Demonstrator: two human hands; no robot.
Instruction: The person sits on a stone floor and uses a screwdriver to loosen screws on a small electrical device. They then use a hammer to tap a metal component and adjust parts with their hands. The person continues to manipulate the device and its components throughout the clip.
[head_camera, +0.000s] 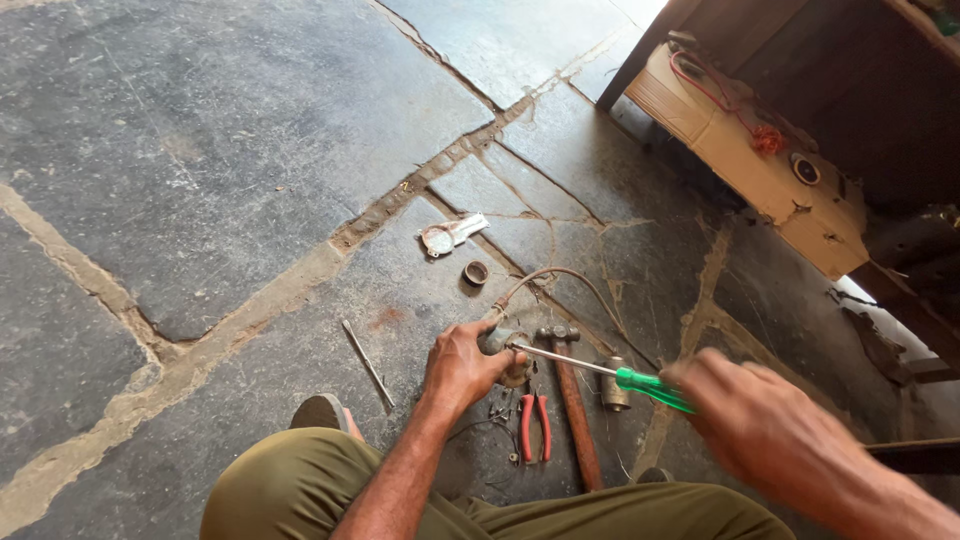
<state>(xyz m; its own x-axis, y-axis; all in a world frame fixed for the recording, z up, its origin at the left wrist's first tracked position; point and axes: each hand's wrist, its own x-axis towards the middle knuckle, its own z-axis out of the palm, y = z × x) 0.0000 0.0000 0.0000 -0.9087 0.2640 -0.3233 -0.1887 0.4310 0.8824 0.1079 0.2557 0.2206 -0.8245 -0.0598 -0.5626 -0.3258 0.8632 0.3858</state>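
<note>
A dark stone floor (230, 150) with pale cracked joints is filling most of the frame, and a worn cardboard box (745, 160) is sitting under wooden furniture at the upper right. Just below the centre, the person's left hand (462, 368) is pressing a small metal part (500, 345) against the floor, fingers wrapped tight round it. The right hand (765, 420), at the lower right, is gripping the green handle of a screwdriver (600, 368), whose tip is meeting the part. A hammer (572, 400) and red-handled pliers (535, 425) are lying just beside it, a thin rod (368, 365) to the left, a small ring (476, 272) above. The screw work appears to be underway; the next move is likely calling for steady downward pressure so the blade is not slipping.
</note>
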